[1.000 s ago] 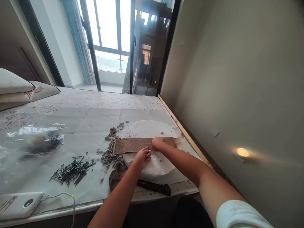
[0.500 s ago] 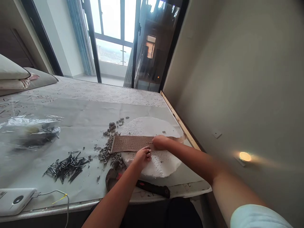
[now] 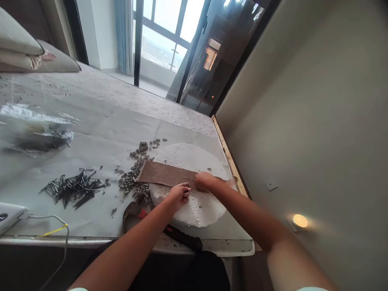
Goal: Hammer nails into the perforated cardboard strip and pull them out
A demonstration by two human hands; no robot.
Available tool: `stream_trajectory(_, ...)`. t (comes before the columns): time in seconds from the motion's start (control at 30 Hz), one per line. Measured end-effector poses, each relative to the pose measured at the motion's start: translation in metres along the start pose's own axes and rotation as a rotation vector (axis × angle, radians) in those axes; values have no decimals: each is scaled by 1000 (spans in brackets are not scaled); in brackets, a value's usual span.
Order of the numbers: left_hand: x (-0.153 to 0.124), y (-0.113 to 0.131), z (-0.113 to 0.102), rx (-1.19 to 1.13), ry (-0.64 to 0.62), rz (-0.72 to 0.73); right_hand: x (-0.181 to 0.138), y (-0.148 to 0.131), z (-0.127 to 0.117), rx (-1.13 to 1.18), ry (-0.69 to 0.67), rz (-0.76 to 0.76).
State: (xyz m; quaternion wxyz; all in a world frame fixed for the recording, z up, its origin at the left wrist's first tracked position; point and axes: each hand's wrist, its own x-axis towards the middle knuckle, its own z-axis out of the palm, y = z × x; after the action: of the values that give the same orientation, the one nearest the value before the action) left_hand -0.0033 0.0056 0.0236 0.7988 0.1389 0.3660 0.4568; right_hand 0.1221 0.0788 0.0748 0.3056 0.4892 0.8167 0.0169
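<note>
A brown strip (image 3: 165, 173) dotted with rows of small holes lies across a round white foam block (image 3: 182, 153). My right hand (image 3: 205, 180) is closed in a fist on the strip's right half, beside a few small raised points; what its fingers hold is hidden. Just left of it, my left hand (image 3: 180, 194) hangs at the strip's near edge with fingers curled together, around something too small to make out. Under my left forearm lies a tool with a black and red handle (image 3: 184, 238) and a dark curved head (image 3: 130, 214), its middle covered.
Grey stone bits (image 3: 133, 173) lie left of the foam. Farther left are a heap of dark nails (image 3: 74, 188) and a clear plastic bag (image 3: 39, 129). A white power bank (image 3: 10, 216) with a cable (image 3: 65, 238) sits at the near left. A wooden edge (image 3: 227, 153) runs along the wall.
The camera view has turned and shifted, so the scene appears tilted and moved. Both hands stay close together at the strip, with little visible change in their grip.
</note>
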Motion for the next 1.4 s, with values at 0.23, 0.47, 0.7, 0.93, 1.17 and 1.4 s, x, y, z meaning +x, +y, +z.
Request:
stream_trajectory(0.23,4,-3,0,-67,24,-24,0,-3,8,-29,28,38)
stream_trajectory(0.47,6,-3,-3,-71,-10,-30,-4,-1,-3,-34,41,-76)
stream_trajectory(0.7,5,-3,-1,-52,17,-41,-6,8,-4,-39,24,-63)
stream_trajectory(0.93,6,-3,-1,-66,-14,-40,-2,3,5,-29,1,-19)
stream_trajectory(1.17,4,-1,2,-19,20,-49,-7,8,-1,-32,42,-89)
stream_trajectory(1.4,4,-1,1,-48,16,-53,-7,9,-2,-39,39,-81)
